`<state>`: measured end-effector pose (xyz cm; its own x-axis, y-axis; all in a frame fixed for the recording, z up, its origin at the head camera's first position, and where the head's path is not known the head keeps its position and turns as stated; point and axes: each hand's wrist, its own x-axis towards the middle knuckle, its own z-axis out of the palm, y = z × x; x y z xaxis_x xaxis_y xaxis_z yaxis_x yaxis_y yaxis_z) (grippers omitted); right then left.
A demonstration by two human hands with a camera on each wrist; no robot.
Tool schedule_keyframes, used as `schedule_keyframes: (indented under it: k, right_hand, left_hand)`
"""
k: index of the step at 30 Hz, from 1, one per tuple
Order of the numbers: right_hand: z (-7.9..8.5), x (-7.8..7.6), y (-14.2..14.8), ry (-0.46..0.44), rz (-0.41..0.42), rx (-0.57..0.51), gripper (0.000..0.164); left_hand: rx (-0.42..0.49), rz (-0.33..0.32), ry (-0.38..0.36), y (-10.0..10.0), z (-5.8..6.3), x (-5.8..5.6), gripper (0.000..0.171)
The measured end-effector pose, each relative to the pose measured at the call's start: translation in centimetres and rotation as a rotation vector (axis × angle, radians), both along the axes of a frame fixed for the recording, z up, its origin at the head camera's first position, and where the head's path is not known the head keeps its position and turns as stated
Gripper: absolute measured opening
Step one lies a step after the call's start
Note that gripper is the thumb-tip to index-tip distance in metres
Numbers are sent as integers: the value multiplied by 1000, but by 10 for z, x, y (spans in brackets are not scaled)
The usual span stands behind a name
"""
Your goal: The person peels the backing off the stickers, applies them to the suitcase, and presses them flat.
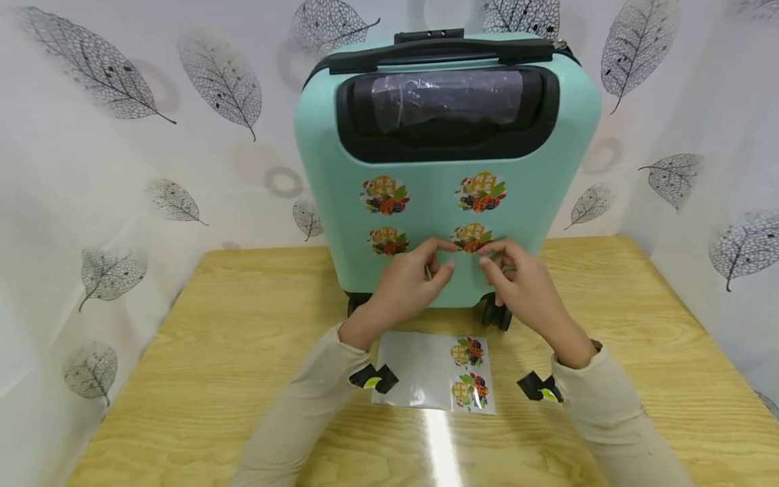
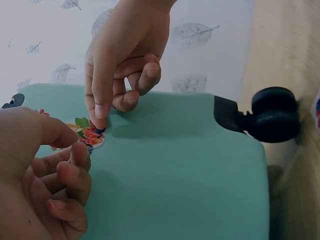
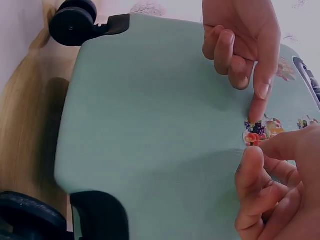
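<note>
A mint-green suitcase (image 1: pixel 435 193) stands upright, bearing fruit stickers in two rows. My left hand (image 1: pixel 404 284) touches the lower-left edge of the lower right sticker (image 1: pixel 471 234) with its index fingertip. At the opposite edge of that sticker is the index fingertip of my right hand (image 1: pixel 528 287). Both thumbs stand below the index fingers, and the other fingers are loosely bent. In the right wrist view, the sticker (image 3: pixel 255 136) lies against the shell between the two index fingertips. Another fruit sticker (image 1: pixel 386 240) sits left of it, partly behind my left hand.
On the wooden table (image 1: pixel 243 352), a sticker sheet (image 1: pixel 414 368) with two fruit stickers at its right side lies in front of the suitcase. Black wheels (image 1: pixel 496 314) support the suitcase. Leaf-patterned walls (image 1: pixel 231 169) stand behind and at both sides.
</note>
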<state>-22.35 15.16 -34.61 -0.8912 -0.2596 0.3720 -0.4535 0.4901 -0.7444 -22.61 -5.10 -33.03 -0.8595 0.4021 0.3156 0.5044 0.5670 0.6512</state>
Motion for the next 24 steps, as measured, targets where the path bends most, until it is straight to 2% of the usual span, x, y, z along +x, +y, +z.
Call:
schedule_keyframes:
  k: [8, 15, 24]
  right_hand:
    - [-9, 0, 3, -36, 10, 11, 22]
    - [-17, 2, 5, -74, 7, 13, 23]
    - [-36, 12, 14, -170, -2, 78, 27]
  left_hand:
    - [-13, -12, -74, -4, -13, 0, 30]
    - [22, -29, -110, -11, -23, 1, 30]
    - [0, -10, -224, -25, -47, 10, 32]
